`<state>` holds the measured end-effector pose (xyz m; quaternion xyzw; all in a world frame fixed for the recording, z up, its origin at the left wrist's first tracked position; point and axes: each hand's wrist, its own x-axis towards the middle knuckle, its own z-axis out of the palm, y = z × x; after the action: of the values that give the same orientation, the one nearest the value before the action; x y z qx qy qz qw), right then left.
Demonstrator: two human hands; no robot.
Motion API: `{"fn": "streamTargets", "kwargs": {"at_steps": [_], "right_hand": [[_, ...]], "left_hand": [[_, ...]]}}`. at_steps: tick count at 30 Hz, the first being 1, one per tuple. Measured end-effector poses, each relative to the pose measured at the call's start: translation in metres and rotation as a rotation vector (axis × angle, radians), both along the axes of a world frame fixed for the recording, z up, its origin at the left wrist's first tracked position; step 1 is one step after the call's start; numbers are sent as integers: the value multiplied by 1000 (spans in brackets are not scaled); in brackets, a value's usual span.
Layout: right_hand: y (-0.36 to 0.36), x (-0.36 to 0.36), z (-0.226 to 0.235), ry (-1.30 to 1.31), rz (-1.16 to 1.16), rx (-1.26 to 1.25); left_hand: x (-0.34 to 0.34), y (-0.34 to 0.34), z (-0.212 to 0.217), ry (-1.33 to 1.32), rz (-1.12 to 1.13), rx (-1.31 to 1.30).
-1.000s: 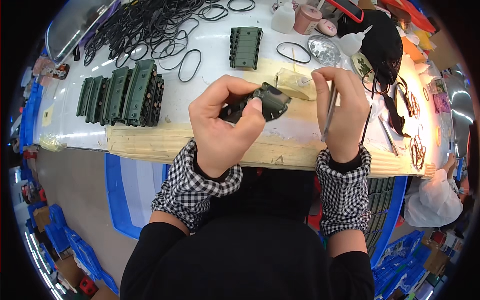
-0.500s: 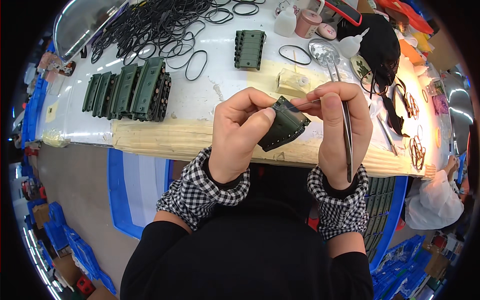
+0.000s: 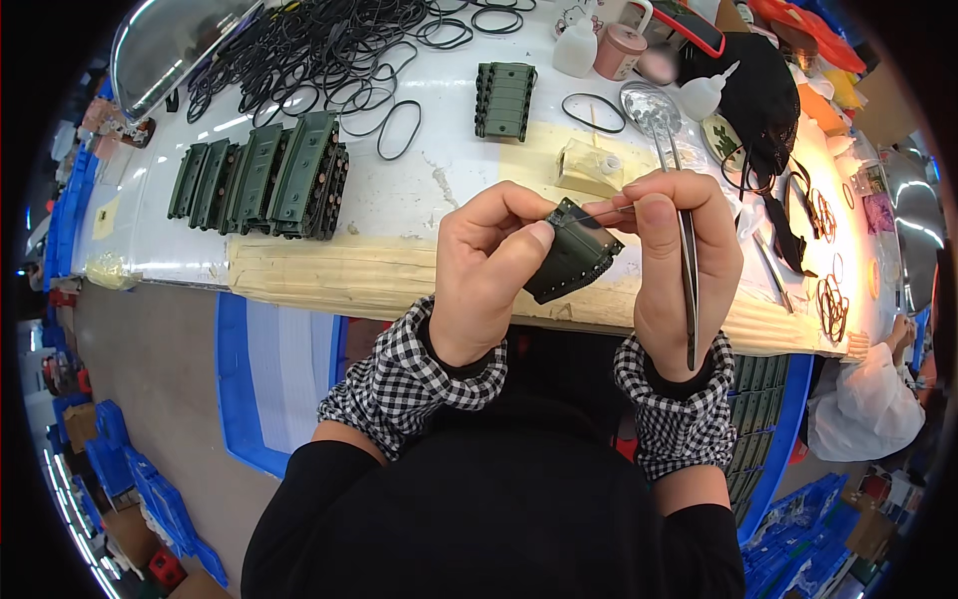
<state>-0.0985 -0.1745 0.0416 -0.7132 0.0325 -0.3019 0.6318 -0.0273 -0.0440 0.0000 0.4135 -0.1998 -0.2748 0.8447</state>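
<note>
The left hand (image 3: 489, 270) is clamped on the green tank-model chassis (image 3: 571, 255), gripping its left side between thumb and forefinger. The chassis is raised and tilted over the front edge of the worktop (image 3: 389, 205). The right hand (image 3: 687, 265) is closed around the metal tweezers (image 3: 689, 290), which run lengthwise along the palm; its fingertips are at the upper right corner of the chassis, and contact cannot be confirmed. A row of 4 similar chassis (image 3: 257, 178) stands at left. 1 separate chassis (image 3: 505, 102) lies beyond the hands, near 1 tape-wrapped block (image 3: 587, 170). Black elastic bands (image 3: 319, 50) are piled at the rear.
</note>
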Motion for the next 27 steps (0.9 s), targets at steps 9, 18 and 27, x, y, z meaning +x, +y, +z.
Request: {"fn": "streamTargets", "kwargs": {"at_steps": [9, 18, 27], "right_hand": [[1, 0, 1, -3, -4, -70], [1, -1, 0, -4, -6, -38], [-33, 17, -16, -97, -343, -224]], "left_hand": [[-1, 1, 0, 4, 7, 3], [-1, 2, -2, -1, -11, 4], [-5, 2, -5, -48, 81, -10]]}}
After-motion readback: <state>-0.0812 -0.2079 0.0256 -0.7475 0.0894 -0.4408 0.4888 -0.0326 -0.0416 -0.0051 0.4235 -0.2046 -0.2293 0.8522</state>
